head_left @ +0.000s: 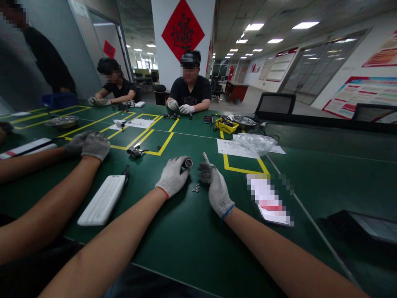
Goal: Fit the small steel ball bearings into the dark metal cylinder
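My left hand point(173, 177), in a pale knitted glove with an orange cuff edge, is closed around a black cylinder point(187, 163). The cylinder's round, metallic-looking end faces up between the fingers. Opposite it, my right hand point(218, 188), gloved with a blue cuff edge, grips a slim metal rod point(205, 157) that sticks up past the fingers. Its exact kind is too small to make out. On the green table point(186, 236) between the two hands lie several small metal rings or nuts point(196, 188). The hands are apart from each other.
Left of me lies a white rectangular device point(102, 200); a phone point(269, 200) lies right. Metal parts point(136, 151) sit ahead. Farther off are a clear plastic bag point(256, 144) and a yellow tray point(226, 125). A co-worker's gloved hands point(93, 145) are close by at left.
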`<state>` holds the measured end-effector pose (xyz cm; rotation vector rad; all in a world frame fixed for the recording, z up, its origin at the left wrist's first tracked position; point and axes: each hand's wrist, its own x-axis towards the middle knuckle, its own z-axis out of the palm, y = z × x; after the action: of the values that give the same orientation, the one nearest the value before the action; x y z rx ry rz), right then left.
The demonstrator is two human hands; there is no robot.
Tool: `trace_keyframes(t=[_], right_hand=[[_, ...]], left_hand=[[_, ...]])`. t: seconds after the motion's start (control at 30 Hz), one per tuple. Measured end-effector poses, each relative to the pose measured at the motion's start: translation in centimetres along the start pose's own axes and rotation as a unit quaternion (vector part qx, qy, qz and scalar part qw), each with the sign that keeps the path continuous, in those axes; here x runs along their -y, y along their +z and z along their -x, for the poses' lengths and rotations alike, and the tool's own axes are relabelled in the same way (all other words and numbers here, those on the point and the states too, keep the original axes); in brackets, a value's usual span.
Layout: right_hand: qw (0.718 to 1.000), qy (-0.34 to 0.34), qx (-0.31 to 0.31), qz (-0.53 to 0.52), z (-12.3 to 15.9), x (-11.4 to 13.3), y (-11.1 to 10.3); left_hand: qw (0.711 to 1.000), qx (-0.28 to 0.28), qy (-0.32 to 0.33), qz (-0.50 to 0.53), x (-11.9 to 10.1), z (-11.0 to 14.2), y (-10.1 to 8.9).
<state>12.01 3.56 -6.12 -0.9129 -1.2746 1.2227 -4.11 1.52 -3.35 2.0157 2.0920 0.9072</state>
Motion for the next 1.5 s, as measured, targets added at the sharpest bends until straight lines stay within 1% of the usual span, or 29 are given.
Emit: trace_keyframes(t=[0.1,0.27,0.4,0.5,0.63,0.8,1.0,1.13,1.43,1.5], right_hand=[[1.000,-0.002,-0.014,0.001,0.1,0.0,-0.1],[0.999,-0.029,-0.011,0.034,0.3,-0.2,-0.3],[0.997,-0.044,-0.009,0.063,0.3,-0.6,-0.7],[0.995,-0.057,-0.008,0.086,0.3,-0.6,-0.8],[0.991,-0.074,-0.025,0.111,0.5,-0.2,-0.8],[0.988,-0.074,-0.021,0.132,0.8,0.1,-0.8],[0.985,-0.077,-0.052,0.145,0.9,-0.3,-0.9],[0.985,-0.072,-0.037,0.155,1.1,-0.5,-1.0],[0.983,-0.057,-0.043,0.167,1.6,-0.1,-0.2],[0.982,-0.066,-0.042,0.171,1.7,0.2,0.0]], left_hand=[[0.997,0.008,-0.027,-0.075,0.1,-0.5,0.0],[0.993,0.027,-0.045,-0.106,0.5,-1.5,0.5],[0.991,0.032,-0.056,-0.118,0.9,-2.7,1.1],[0.991,0.030,-0.054,-0.121,1.4,-4.1,1.3],[0.990,0.030,-0.057,-0.128,1.9,-6.1,1.7],[0.986,0.020,-0.082,-0.142,2.1,-8.0,2.2],[0.985,0.013,-0.088,-0.147,2.7,-10.2,2.9],[0.985,0.010,-0.089,-0.148,3.4,-11.8,3.5],[0.982,0.011,-0.094,-0.162,4.8,-15.9,4.5],[0.983,0.008,-0.091,-0.161,5.2,-16.8,4.6]])
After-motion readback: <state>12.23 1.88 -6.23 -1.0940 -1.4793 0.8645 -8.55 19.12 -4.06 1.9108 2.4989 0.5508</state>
